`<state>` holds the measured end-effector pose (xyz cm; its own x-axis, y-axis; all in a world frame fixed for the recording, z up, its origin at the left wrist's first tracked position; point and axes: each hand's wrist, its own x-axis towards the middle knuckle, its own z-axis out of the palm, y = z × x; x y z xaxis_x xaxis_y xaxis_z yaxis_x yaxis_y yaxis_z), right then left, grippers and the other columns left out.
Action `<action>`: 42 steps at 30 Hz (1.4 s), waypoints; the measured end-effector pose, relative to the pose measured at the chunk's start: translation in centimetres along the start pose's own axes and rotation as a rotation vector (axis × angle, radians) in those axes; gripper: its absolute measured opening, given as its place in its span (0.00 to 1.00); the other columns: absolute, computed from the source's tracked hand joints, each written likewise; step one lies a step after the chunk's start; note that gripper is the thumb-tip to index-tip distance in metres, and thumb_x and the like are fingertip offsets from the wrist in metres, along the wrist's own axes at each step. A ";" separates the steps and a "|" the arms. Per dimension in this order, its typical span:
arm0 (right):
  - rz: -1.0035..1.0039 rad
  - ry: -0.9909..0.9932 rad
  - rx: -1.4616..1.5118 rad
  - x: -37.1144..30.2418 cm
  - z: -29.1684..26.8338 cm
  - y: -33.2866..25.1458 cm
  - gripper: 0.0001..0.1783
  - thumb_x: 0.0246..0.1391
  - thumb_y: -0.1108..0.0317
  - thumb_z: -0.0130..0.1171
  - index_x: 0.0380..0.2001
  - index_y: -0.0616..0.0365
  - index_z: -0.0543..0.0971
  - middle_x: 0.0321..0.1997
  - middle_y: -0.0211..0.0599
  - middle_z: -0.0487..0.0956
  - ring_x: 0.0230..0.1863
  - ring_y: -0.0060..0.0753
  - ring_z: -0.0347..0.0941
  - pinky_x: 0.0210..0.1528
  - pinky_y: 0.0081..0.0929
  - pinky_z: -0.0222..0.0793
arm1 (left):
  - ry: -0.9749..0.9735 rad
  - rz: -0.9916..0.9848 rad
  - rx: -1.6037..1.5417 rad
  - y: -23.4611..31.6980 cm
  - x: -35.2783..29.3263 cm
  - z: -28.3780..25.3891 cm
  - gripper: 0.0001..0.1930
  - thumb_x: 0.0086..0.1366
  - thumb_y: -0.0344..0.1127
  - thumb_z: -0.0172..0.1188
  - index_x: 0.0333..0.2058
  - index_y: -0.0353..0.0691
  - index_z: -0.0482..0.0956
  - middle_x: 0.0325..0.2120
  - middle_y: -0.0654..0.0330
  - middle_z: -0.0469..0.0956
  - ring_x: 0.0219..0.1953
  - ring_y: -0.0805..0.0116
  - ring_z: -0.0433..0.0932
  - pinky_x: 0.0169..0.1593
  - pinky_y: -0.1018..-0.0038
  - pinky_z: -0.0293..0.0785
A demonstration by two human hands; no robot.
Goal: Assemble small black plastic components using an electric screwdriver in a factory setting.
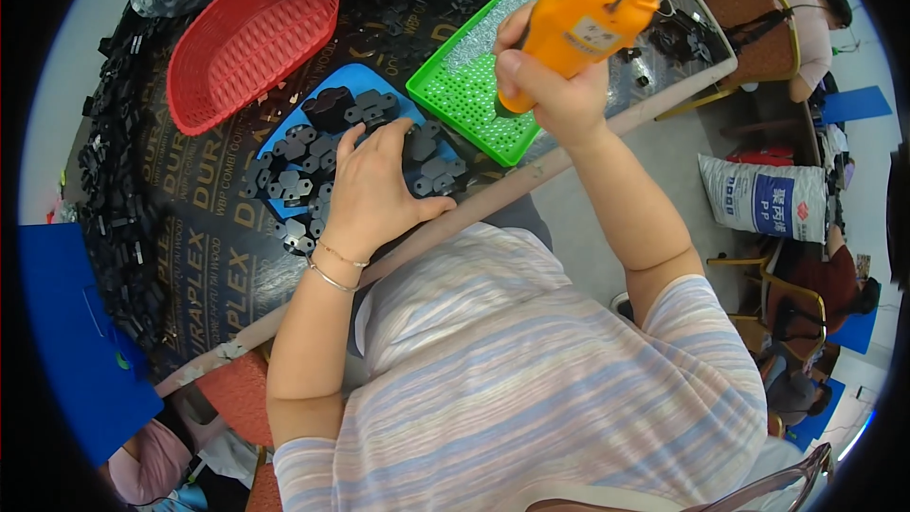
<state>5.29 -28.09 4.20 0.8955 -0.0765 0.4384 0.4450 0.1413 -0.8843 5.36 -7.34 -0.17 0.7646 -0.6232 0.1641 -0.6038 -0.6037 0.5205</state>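
Note:
My right hand [566, 100] is wrapped round an orange electric screwdriver [583, 19], raised over the green perforated tray [441, 85]. A heap of small silver screws [483, 38] lies in the far part of that tray. My left hand [374, 180] rests over a blue tray [353, 79], its fingers spread and its thumb stretched out toward the table edge. Black plastic parts [294, 152] with holes in them sit on and around the blue tray, next to my left fingers. Some parts under that hand are hidden.
A red basket [251, 47] stands at the far left of the dark table [213, 265]. Black parts [109, 228] are piled along its left side, with more at the back. A pale edge [512, 180] runs along my side. Co-workers and chairs [758, 14] are at the right.

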 end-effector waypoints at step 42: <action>-0.143 -0.175 0.103 1.1 5.8 -2.1 0.10 0.43 0.80 0.56 0.32 0.64 0.70 0.32 0.39 0.69 0.23 0.19 0.67 0.24 0.13 0.65 | -0.031 0.259 0.171 -1.9 3.3 -2.1 0.19 0.48 0.35 0.64 0.42 0.51 0.76 0.35 0.66 0.76 0.51 0.64 0.66 0.60 0.44 0.39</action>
<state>5.36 -22.69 7.46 0.8067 0.0677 0.5871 0.5577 0.2415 -0.7941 9.49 -7.21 1.11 0.5745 -0.7806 0.2462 -0.8089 -0.4958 0.3159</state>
